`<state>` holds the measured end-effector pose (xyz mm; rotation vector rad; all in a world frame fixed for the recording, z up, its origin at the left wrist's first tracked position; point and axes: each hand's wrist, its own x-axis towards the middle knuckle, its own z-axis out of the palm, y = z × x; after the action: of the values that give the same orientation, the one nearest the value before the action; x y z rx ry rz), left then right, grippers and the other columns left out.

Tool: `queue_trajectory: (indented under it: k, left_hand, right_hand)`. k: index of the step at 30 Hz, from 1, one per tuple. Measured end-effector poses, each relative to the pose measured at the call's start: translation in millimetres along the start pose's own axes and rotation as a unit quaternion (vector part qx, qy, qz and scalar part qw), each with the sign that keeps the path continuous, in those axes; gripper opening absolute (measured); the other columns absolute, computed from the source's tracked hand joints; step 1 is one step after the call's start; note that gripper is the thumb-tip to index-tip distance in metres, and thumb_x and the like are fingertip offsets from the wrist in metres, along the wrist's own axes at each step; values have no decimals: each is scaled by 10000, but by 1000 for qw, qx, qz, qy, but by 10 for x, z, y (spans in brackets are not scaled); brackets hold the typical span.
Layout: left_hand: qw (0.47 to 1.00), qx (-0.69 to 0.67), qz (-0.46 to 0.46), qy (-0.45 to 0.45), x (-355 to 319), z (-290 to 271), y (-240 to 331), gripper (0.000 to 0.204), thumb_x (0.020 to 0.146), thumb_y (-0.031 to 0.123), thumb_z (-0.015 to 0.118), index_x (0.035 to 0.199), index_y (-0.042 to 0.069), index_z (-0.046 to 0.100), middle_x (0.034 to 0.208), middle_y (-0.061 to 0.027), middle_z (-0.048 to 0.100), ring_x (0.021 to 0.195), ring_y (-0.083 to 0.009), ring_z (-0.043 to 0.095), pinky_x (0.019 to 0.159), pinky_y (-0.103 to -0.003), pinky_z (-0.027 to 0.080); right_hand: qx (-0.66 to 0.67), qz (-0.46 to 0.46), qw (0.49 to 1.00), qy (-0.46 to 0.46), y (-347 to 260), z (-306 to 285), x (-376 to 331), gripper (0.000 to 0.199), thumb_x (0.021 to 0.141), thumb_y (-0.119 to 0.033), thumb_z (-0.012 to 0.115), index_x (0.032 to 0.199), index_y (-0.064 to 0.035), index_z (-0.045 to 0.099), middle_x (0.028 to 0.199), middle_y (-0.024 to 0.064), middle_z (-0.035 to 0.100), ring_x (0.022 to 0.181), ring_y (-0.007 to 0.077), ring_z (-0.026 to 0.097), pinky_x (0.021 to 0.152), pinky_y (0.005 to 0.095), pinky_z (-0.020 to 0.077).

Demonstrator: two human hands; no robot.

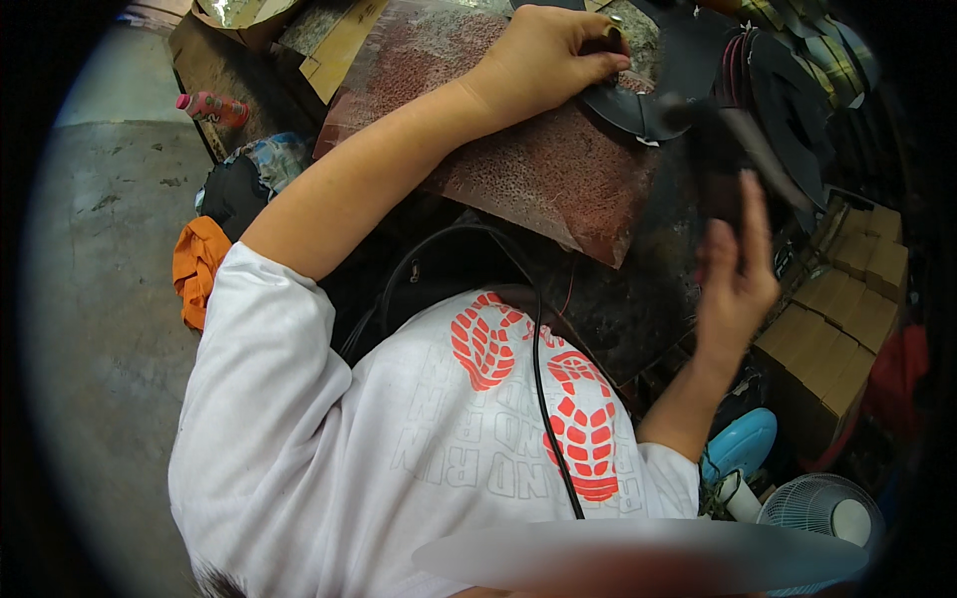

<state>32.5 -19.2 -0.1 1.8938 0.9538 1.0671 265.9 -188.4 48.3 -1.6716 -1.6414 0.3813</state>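
My left hand (546, 66) reaches over a worn reddish-brown board (498, 159). Its thumb and fingers are pinched together around a small piece with a shiny metal top (615, 20), whose kind I cannot make out. Just below these fingers lies a flat black ring (623, 112), partly over the board's far right part. My right hand (736, 274) is raised to the right of the board, blurred by motion. Its fingers are around a dark, smeared object (723, 184) whose kind and shape do not show clearly.
More black discs (783, 100) stand stacked at the far right. Brown cardboard boxes (832, 319), a light blue round thing (743, 444) and a fan (822, 513) are at right. A pink bottle (214, 108) and orange cloth (197, 264) are at left. A black cable (539, 349) crosses my shirt.
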Motion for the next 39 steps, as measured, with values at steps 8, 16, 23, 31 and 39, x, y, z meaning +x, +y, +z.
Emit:
queue_trajectory:
  k: [8, 16, 23, 31, 39]
  left_hand:
    - [940, 218, 253, 70, 70, 270, -9, 167, 884, 210, 730, 938, 53, 710, 813, -103, 717, 766, -298, 718, 701, -379, 572]
    - [994, 11, 36, 98, 65, 226, -177, 141, 914, 181, 713, 934, 43, 689, 830, -89, 711, 750, -237, 700, 679, -346, 561]
    - [972, -191, -127, 43, 81, 150, -179, 141, 988, 106, 664, 941, -26, 659, 809, -64, 710, 689, -107, 673, 635, -251, 557]
    - [996, -58, -63, 32, 29, 78, -1, 177, 942, 116, 712, 901, -50, 666, 775, -109, 730, 688, -116, 683, 628, -292, 549]
    - [963, 174, 195, 68, 73, 209, -24, 154, 900, 178, 730, 929, 31, 690, 815, -111, 716, 746, -239, 705, 675, -357, 562]
  right_hand:
    - [203, -114, 972, 10, -358, -206, 200, 371, 1038, -343, 508, 1169, -12, 611, 1068, 179, 684, 703, 172, 643, 618, 283, 517]
    - [-72, 18, 996, -45, 190, 184, -116, 516, 990, -253, 690, 1484, -217, 544, 1159, 188, 730, 905, 252, 752, 750, 352, 561]
    - [-95, 105, 989, -50, 13, 251, -100, 541, 994, -284, 680, 1506, -243, 511, 1068, 216, 737, 873, 331, 761, 715, 389, 556]
    - [-65, 72, 995, -37, 250, 233, -181, 503, 1005, -260, 667, 1489, -213, 535, 1169, 197, 727, 980, 292, 756, 780, 375, 562]
    - [179, -188, 959, 112, -480, -498, 109, 563, 1001, -498, 554, 1161, 38, 615, 860, 134, 629, 639, 175, 567, 568, 281, 472]
